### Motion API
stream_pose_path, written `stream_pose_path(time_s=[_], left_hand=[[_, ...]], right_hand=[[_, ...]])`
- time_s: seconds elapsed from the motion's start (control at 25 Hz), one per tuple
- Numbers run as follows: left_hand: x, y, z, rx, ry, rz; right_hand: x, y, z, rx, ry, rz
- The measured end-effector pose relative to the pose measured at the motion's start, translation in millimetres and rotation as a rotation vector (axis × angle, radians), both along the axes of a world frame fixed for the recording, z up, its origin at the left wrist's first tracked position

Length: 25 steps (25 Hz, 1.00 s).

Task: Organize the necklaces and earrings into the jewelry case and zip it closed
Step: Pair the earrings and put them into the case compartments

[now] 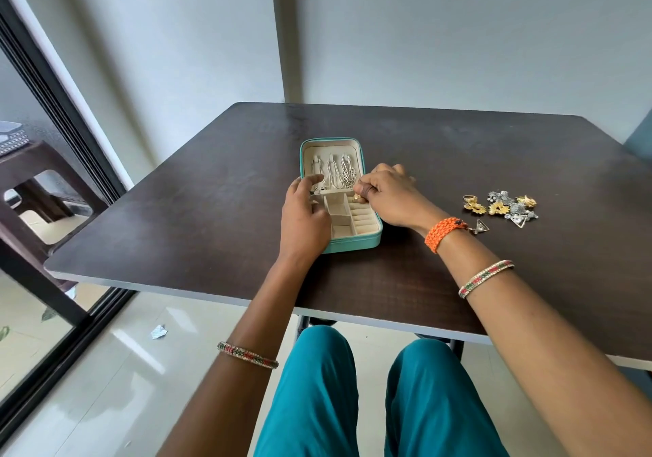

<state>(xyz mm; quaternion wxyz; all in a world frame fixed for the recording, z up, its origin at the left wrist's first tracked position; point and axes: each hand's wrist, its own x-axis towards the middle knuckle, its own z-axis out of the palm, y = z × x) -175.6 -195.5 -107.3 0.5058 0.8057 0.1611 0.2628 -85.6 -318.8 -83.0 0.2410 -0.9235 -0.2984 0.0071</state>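
A teal jewelry case [356, 241] lies open on the dark table [211, 209], its cream lid half flat at the back. Three silver necklaces [333, 174] hang in the lid. My left hand [303, 213] rests on the case's left side, fingers relaxed, covering the left compartments. My right hand [384, 192] hovers over the case's right hinge area and pinches a small gold earring [357, 196] above the ring-roll section. A pile of gold and silver earrings [504, 206] lies on the table to the right.
A silver triangular earring [480, 226] lies by my right wrist. The table's front edge is close to my knees. A brown plastic stool [31, 188] stands at the left beside a sliding glass door. The wall is right behind the table.
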Motion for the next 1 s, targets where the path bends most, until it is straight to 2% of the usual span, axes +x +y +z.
stream_pose_path(time_s=[0.08, 0.24, 0.44, 0.6, 0.76, 0.92, 1.0], left_hand=[[-0.2, 0.2, 0.2, 0.003, 0.008, 0.0], [0.3, 0.8, 0.6, -0.012, 0.015, -0.001], [1.0, 0.5, -0.1, -0.024, 0.026, 0.003], [0.2, 1.0, 0.6, -0.028, 0.03, 0.006], [-0.7, 0.1, 2.8, -0.029, 0.049, 0.001], [-1.0, -0.5, 1.4, -0.046, 0.037, -0.006], [-1.1, 1.3, -0.2, -0.036, 0.038, -0.006]], right_hand=[[-0.3, 1.3, -2.4, 0.021, -0.028, -0.022], [-5.2, -0.3, -6.1, 0.351, -0.042, -0.034], [-2.7, 0.1, -12.4, 0.397, -0.053, -0.08], [-1.5, 0.8, -13.9, 0.401, 0.02, -0.118], [2.5, -5.0, -9.1, 0.603, 0.23, -0.127], [1.8, -2.9, -16.0, 0.417, 0.24, -0.138], [0.3, -0.8, -16.3, 0.433, 0.244, -0.156]])
